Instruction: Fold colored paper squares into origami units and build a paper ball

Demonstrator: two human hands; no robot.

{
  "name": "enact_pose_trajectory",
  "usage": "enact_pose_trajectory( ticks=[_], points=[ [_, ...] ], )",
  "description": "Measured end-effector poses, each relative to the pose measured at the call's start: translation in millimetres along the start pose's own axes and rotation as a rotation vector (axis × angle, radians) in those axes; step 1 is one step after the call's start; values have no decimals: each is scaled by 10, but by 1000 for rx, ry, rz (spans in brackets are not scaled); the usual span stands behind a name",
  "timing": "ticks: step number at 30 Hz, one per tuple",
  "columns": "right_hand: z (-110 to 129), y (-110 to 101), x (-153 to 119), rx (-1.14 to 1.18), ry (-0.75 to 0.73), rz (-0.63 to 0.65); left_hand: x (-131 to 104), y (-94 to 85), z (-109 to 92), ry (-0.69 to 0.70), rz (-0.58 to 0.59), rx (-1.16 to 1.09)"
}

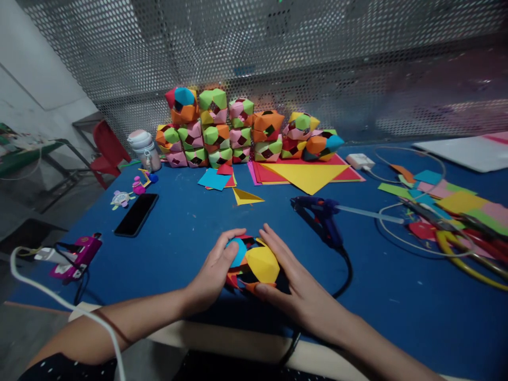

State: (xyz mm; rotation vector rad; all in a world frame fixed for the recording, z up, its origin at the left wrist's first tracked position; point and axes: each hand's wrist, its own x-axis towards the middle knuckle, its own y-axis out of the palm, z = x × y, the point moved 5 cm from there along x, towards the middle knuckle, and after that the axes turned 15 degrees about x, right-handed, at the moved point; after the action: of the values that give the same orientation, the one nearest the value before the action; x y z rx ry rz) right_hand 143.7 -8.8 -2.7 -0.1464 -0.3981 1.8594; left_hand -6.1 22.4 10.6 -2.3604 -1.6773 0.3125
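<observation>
Between both palms, near the table's front edge, sits a folded paper ball point(262, 264) with yellow, blue, orange and red faces and dark gaps between them. My left hand point(216, 267) cups its left side, the thumb lying on the blue face. My right hand point(291, 270) wraps the right side, with its thumb low at the front and the fingers stretched along the back. Beyond the hands lies a small folded yellow paper piece point(246, 197). To the right a blue hot glue gun point(323, 214) rests on its side, a clear glue stick point(369, 212) running out of its back.
Several finished paper balls point(216, 136) are stacked along the mesh wall. Coloured sheets point(309, 177) and small squares point(214, 180) lie before them. A phone point(137, 214), bottle point(143, 148) and purple power strip point(79, 257) are on the left; paper scraps point(462, 203), scissors and a white cable clutter the right.
</observation>
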Motion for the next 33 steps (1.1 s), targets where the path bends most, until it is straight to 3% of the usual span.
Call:
enact_pose_trajectory(
  ticks=[21, 26, 33],
  points=[
    [-35, 23, 10, 10, 13, 69, -15, 35, 50, 56, -4, 66],
    [-52, 11, 1, 53, -1, 15, -2, 0, 24, 70, 5, 121],
    [-46, -12, 2, 108, -20, -33, 4, -34, -48, 194, -12, 131]
  ],
)
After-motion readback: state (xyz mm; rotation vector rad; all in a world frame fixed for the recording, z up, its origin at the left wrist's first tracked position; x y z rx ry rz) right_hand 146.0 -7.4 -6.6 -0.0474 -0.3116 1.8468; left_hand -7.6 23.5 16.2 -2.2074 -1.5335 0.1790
